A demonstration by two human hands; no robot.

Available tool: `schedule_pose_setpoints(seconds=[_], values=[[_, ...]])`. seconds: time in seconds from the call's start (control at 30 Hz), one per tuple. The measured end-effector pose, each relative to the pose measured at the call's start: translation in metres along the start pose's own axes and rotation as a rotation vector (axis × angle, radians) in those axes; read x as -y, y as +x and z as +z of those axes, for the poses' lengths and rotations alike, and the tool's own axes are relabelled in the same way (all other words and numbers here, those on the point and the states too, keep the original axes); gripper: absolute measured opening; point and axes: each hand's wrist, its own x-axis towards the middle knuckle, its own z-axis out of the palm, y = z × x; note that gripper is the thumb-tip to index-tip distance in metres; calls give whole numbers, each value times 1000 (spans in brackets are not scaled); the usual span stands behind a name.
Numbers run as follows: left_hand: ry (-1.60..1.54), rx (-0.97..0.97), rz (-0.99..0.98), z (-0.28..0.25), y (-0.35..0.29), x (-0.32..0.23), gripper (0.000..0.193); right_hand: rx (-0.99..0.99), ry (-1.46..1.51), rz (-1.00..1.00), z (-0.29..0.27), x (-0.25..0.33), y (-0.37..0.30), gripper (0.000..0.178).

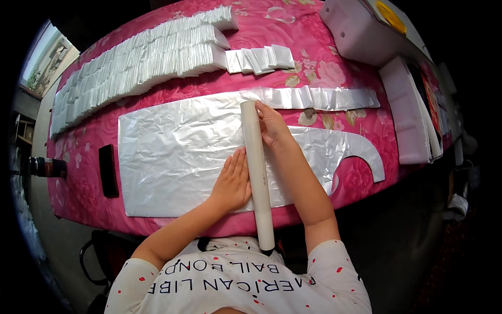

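Note:
A thin, shiny white plastic sheet lies spread on the table, wrinkled over its left part, with a curved cut-out and a strap-like end at the right. Across it runs a long pale grey tube, its near end reaching past the table edge toward my shirt. My left hand lies flat on the sheet, fingers stretched out along the tube's left side. Near the tube's far end, my right hand grips it from the right with bent fingers. A pleated white plastic strip extends right from behind the tube.
Long rows of folded white plastic packets stand at the far left, with several looser packets beside them. A black phone and a dark jar are at the left. White foam boxes stand right, on the pink floral tablecloth.

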Motion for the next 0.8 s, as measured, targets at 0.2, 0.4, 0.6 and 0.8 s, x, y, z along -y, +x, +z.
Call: schedule_pose_setpoints(seconds=[0.2,0.4,0.6,0.8], values=[[53,15,-1,-2,-1,0,65,-66,586,-237,-48,51,33,25],[21,1,7,0,0,0,66,-330,632,-513,-170,171,31,28],[11,-20,7,1,-1,0,66,-196,306,-724,-103,203,-18,36],[3,13,18,-3,-2,0,62,383,-397,-647,101,45,-70,35]])
